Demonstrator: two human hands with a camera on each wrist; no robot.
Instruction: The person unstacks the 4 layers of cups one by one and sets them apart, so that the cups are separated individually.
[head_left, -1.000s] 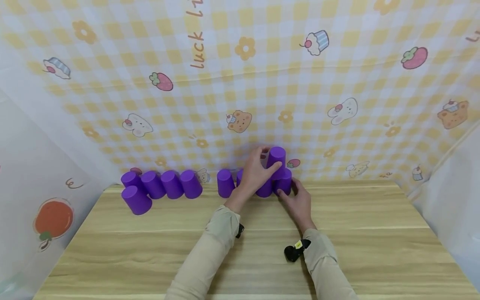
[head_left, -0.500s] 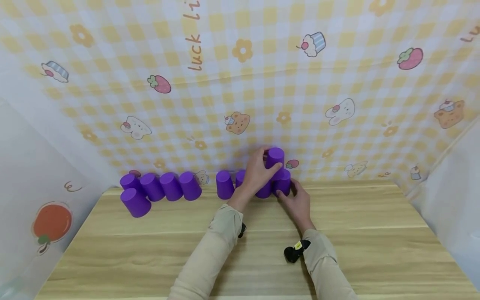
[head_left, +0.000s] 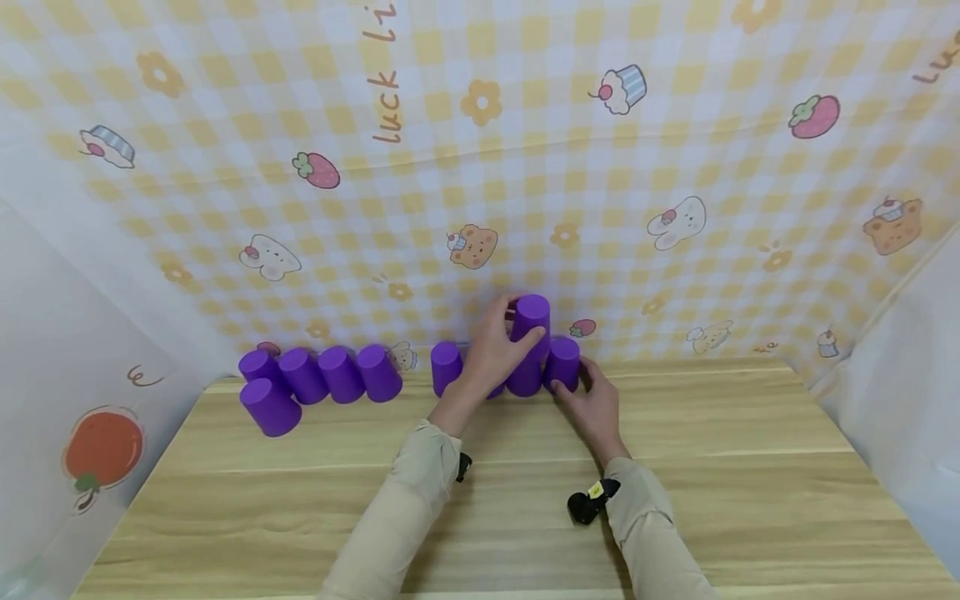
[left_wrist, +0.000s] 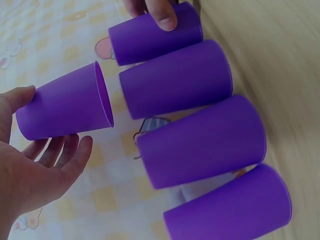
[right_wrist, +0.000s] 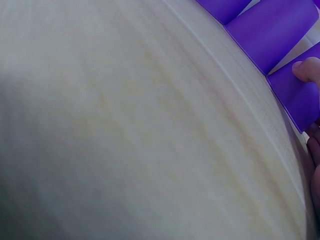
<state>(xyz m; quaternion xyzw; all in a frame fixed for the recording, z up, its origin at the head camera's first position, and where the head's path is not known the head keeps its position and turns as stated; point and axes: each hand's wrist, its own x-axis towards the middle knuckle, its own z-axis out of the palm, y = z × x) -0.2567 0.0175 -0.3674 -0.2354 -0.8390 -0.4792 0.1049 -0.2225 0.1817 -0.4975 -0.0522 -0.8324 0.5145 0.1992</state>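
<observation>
My left hand (head_left: 497,346) grips an upside-down purple cup (head_left: 533,315) by thumb and fingers near its closed end. In the left wrist view this cup (left_wrist: 65,105) hangs with its rim apart from a row of inverted cups (left_wrist: 200,140) on the table. At the row's right end, my right hand (head_left: 597,408) holds the last purple cup (head_left: 562,360) between thumb and fingers. The right wrist view catches that thumb (right_wrist: 309,70) on the cup's side. From the head, my left hand and forearm partly cover the middle of the row.
Another group of inverted purple cups (head_left: 343,375) stands to the left, with one cup (head_left: 272,408) in front of the rest. A checked cloth (head_left: 480,167) rises right behind the wooden table (head_left: 720,467). White side walls (head_left: 45,333) flank it.
My left hand has carried its cup leftward, from above the two rightmost cups of the row to over the second from the right. The right hand stays on the end cup.
</observation>
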